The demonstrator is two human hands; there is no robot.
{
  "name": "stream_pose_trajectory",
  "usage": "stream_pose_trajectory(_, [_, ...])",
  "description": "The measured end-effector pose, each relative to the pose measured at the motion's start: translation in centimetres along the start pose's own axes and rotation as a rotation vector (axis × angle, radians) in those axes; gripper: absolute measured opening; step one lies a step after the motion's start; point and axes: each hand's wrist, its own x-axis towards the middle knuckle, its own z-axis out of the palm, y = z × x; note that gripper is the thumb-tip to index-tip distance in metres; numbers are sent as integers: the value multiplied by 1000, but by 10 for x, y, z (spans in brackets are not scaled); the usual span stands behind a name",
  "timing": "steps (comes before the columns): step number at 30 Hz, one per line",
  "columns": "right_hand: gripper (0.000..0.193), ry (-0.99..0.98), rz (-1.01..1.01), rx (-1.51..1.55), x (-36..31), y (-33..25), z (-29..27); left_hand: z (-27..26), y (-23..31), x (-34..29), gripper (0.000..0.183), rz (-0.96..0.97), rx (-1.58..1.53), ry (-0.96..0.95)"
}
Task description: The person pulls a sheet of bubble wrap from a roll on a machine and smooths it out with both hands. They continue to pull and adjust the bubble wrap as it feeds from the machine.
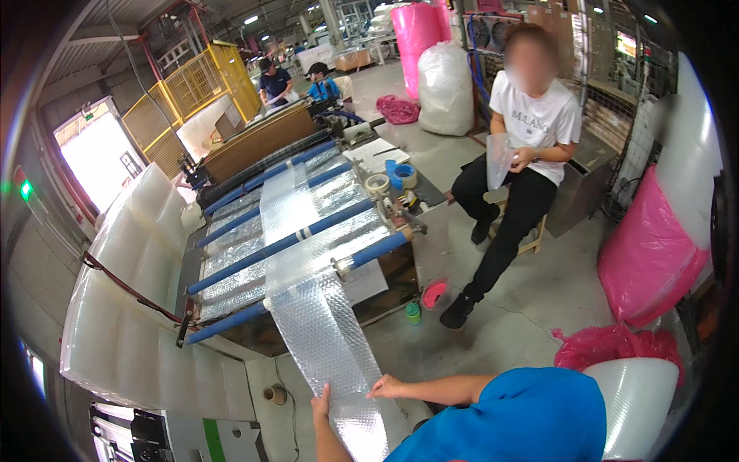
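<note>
Off the near edge of the roller table (231, 271), head view: a strip of clear bubble film (319, 331) passes over the blue front roller (377, 250) and slopes down toward me, its lower end out of sight at the bottom of the view. My left hand (322, 404) grasps the strip's left edge, thumb uppermost; its fingers beneath are largely hidden. My right hand (390, 386) reaches across with its fingertips at the film, toward the strip's right side; whether they pinch it or merely touch it, I cannot tell. Step in hand, as I judge it: guiding the film from both sides where it hangs off the roller. The next move seems to call for an even hold left and right, the strip flat and square to the roller, lest it skew or crease. Near the table's right edge lie rolls of tape (406, 174); beyond that edge, a seated person (535, 115) holds a translucent plastic piece (499, 160). On the floor below the near edge, left of the strip, rests a cardboard core (274, 394).
</note>
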Motion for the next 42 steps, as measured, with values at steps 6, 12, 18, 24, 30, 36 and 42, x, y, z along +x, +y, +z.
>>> stream_pose_trajectory(6, [37, 91, -164, -52, -56, 22, 57, -31, -5, -46, 69, 152, 51, 61])
stream_pose_trajectory(12, [34, 167, -110, 48, -105, -5, 42, -32, -10, -117, 75, 38, 292, 131])
stream_pose_trajectory(18, [29, 362, -175, 134, -116, -15, 66, -32, -58, -138, 67, 57, -6, 152])
stream_pose_trajectory(24, [18, 302, -25, 185, -115, -13, 60, -37, -59, -164, 42, 202, 140, 429])
stream_pose_trajectory(30, [30, 359, -9, 126, -128, -11, 63, -50, -53, -177, 35, 52, 343, 369])
stream_pose_trajectory(36, [27, 190, 123, 190, -105, -16, 50, -32, -65, -157, 32, 95, 368, 428])
stream_pose_trajectory(42, [31, 252, 102, -61, -75, 5, 47, -17, -99, -116, 35, 54, 343, 320])
